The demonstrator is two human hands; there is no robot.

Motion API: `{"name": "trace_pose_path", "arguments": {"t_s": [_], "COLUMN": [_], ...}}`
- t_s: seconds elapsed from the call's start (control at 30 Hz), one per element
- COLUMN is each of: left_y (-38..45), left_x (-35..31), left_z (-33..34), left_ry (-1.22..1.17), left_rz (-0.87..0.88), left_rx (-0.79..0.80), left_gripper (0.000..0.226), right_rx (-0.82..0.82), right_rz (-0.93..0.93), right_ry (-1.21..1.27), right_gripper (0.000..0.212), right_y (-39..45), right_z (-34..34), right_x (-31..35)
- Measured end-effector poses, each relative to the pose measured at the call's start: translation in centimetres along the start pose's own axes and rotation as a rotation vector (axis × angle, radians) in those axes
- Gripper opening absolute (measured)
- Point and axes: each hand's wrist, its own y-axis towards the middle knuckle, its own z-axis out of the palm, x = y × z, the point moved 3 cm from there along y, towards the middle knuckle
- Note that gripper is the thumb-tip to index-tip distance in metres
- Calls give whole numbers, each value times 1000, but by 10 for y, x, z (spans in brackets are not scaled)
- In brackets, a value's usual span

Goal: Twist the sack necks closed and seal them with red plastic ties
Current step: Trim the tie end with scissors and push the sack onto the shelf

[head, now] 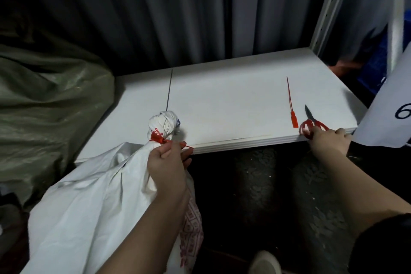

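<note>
White woven plastic forms the large sack (89, 202) that leans against the front edge of the flat white tabletop (233, 100), with its twisted neck bunched into a knot-like bulb (164, 123) resting on the board. Around the neck, just below the bulb, a red plastic tie (158, 138) is cinched, and its loose tail is pinched between the thumb and curled fingers of the left hand (168, 162), which is held against the sack just under the tie. A thin dark strip (169, 91) is seen lying on the tabletop beyond the bulb. Well to the right, a second red plastic tie (291, 107) lies unused on the board, its thick head toward the front edge. Just beside it, red-handled scissors (312, 128) lie at the board's edge, and their handles are touched by the curled fingers of the right hand (329, 142); whether they are truly gripped cannot be told. A grey pleated curtain (200, 11) hangs behind.
</note>
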Motion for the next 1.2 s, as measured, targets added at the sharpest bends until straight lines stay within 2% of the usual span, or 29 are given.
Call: {"name": "trace_pose_path", "arguments": {"t_s": [0.07,0.17,0.27,0.4,0.5,0.63,0.7,0.77,0.9,1.0,1.1,1.2], "left_y": [-5,-15,-26,-40,-44,-43,-41,-37,-29,-22,-10,3], "left_x": [-5,-20,-40,-71,-93,-116,-126,-136,-145,-148,-147,-143], "left_z": [-6,-20,-39,-78,-119,-175,-200,-223,-258,-279,-297,-314], "left_ry": [-17,-41,-88,-122,-157,-91,-39,-10,18,40,20,-16], "left_rz": [-39,-86,-142,-189,-228,-266,-246,-228,-217,-207,-198,-195], "left_rx": [12,22,60,115,71,60,51,35,64,80,66,71], "left_gripper": [14,7,12,16,16,25,29,31,33,29,24,21], "right_rx": [71,110,109,262,315,340,450,571,548,651,753,825], "right_rz": [13,-29,-142,-334,-539,-738,-760,-738,-780,-812,-771,-849], "right_ry": [194,418,595,998,1032,1148,1252,1367,1287,1292,1386,1281], "right_gripper": [34,41,26,29,32,30,22,31,26,9,15,28], "right_y": [-4,-24,-69,-140,-198,-278,-313,-345,-399,-429,-450,-463], "right_z": [-5,-19,-54,-104,-141,-190,-203,-209,-205,-193,-184,-177], "right_x": [-5,-14,-8,18,48,92,113,136,175,196,204,209]}}
